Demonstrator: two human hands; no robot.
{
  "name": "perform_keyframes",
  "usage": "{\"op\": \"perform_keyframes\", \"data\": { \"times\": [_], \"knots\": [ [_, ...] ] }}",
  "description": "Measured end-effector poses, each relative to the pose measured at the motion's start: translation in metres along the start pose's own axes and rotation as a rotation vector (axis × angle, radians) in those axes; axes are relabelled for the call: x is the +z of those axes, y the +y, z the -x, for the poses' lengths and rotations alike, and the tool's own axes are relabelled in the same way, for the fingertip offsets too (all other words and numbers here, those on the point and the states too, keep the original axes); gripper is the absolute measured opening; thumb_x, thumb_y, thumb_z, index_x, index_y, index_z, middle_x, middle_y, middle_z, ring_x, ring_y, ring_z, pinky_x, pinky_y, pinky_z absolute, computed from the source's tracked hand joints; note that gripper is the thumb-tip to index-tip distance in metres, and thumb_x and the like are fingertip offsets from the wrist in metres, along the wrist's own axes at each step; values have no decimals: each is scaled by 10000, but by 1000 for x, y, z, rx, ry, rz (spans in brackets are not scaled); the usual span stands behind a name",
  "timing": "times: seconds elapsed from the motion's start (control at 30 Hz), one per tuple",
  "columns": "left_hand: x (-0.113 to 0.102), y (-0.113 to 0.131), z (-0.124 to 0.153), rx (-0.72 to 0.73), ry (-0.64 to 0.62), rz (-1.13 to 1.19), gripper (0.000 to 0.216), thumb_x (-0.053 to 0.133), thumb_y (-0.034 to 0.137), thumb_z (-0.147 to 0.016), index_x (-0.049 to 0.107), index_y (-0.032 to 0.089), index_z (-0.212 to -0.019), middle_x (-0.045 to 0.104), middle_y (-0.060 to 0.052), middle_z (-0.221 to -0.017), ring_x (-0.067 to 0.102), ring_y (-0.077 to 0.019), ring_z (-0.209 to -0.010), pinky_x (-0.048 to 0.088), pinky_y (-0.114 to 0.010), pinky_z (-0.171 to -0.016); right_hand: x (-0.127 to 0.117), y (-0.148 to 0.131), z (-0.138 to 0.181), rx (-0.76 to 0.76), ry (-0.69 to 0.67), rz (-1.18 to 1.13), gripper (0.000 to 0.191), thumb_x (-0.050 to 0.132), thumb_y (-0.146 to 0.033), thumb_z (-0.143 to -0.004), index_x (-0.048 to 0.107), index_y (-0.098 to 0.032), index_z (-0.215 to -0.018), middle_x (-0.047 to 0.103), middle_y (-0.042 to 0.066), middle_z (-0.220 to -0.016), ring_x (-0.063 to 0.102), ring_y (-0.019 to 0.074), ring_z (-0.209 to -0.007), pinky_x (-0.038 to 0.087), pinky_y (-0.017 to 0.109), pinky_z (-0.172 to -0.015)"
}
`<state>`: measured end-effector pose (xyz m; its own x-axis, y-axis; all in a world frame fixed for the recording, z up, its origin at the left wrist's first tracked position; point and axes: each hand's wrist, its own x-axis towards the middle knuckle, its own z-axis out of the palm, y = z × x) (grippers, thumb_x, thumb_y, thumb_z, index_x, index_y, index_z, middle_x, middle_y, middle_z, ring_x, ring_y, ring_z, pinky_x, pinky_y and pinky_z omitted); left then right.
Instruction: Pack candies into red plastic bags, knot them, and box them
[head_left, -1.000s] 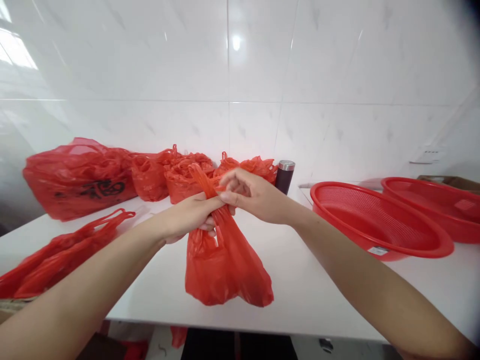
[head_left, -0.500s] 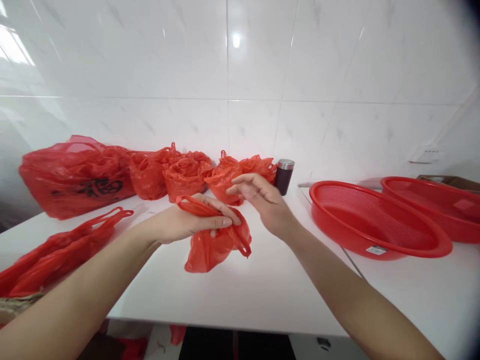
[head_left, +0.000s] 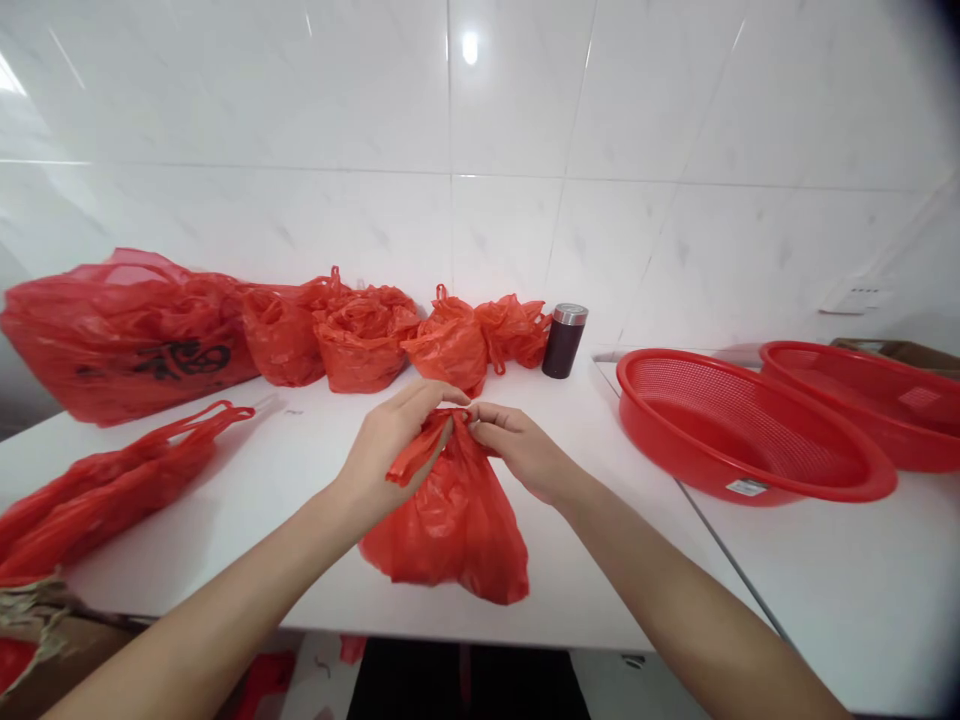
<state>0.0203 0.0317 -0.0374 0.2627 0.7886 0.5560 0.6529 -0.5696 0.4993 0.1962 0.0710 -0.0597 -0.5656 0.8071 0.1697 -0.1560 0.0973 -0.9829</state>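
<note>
A small red plastic bag (head_left: 450,520) rests on the white table (head_left: 600,560) near its front edge. My left hand (head_left: 394,440) pinches the bag's top from the left. My right hand (head_left: 517,450) pinches the same top from the right. The fingertips of both hands meet above the bag. The bag's body hangs full and crumpled below them.
Several tied red bags (head_left: 367,335) line the tiled wall, with a large printed red bag (head_left: 127,335) at the left. A flat pile of red bags (head_left: 105,490) lies at the front left. A dark canister (head_left: 564,340) stands by the wall. Two red baskets (head_left: 742,430) sit at the right.
One second ago both hands held the bag up; then the left hand alone bunched it while the right hand let go. Now both hands pinch its top with the bag on the table.
</note>
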Motion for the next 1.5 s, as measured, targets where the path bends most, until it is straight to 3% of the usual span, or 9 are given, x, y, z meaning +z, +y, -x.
{"op": "perform_keyframes", "data": {
  "times": [0.1, 0.23, 0.37, 0.47, 0.67, 0.77, 0.97, 1.17, 1.5],
  "knots": [
    [-1, -4, 7, -65, -128, 43, 319, 438, 328, -934, 641, 250, -1167, 692, -52, -1110, 639, -224, -988, 469, -321, -852, 3, -1, 7, -117, 129, 125, 114, 446, -233, -859, 514, -201, -774, 557, -23, -767, 555, 123, -753, 483, 308, -783],
    [-3, -12, 22, -203, -188, 8, 398, 401, 422, -950, 619, 277, -1249, 712, -57, -1028, 654, -245, -928, 468, -342, -831, 5, 6, 12, -86, 113, 93, 227, 377, -318, -916, 373, -221, -712, 379, -70, -602, 455, 98, -547, 454, 261, -593],
    [-5, -34, 47, -353, -98, 92, 378, 401, 463, -953, 699, 235, -998, 700, -30, -837, 638, -213, -778, 459, -284, -717, -23, 34, 12, -49, 327, 176, 287, 387, -394, -895, 298, -234, -674, 287, -81, -576, 306, 88, -474, 400, 242, -491],
    [1, -53, 67, -484, -3, 150, 379, 461, 489, -927, 675, 204, -800, 678, -21, -744, 616, -207, -751, 445, -264, -696, -50, 60, 11, 3, 442, 293, 285, 375, -398, -885, 299, -235, -664, 307, -75, -567, 336, 101, -490, 429, 257, -523],
    [43, -56, 76, -582, 248, 194, 372, 422, 486, -945, 649, 205, -1035, 672, -71, -1051, 612, -224, -941, 451, -312, -848, -42, 83, 0, 7, 514, 531, 277, 304, -426, -947, 383, -233, -765, 519, -12, -751, 496, 157, -716, 404, 281, -669],
    [64, -52, 71, -566, 273, 135, 380, 354, 472, -968, 627, 215, -1038, 645, -72, -1038, 608, -226, -962, 448, -333, -859, -18, 88, -8, 57, 434, 807, 274, 275, -430, -974, 422, -245, -835, 537, -16, -723, 479, 168, -660, 324, 278, -631],
    [68, -77, 69, -622, 0, -224, 321, 300, 415, -976, 589, 293, -1045, 683, -1, -788, 592, -201, -655, 368, -288, -605, -11, 102, -15, 121, 332, 1032, 222, 326, -404, -973, 477, -253, -910, 569, -13, -693, 458, 155, -577, 230, 264, -583],
    [51, -112, 73, -684, 59, -326, 327, 345, 386, -946, 627, 263, -1057, 705, -45, -848, 602, -226, -697, 340, -295, -612, -48, 104, -18, 178, 449, 1083, 205, 335, -365, -980, 478, -240, -902, 554, -7, -681, 494, 163, -610, 230, 250, -572],
    [69, -93, 77, -600, 67, -207, 332, 323, 400, -968, 623, 281, -1046, 721, 25, -843, 647, -157, -719, 433, -249, -667, -8, 113, -21, 160, 310, 1098, 227, 296, -388, -997, 475, -263, -935, 629, -38, -732, 536, 141, -601, 258, 235, -568]
  ]
}}
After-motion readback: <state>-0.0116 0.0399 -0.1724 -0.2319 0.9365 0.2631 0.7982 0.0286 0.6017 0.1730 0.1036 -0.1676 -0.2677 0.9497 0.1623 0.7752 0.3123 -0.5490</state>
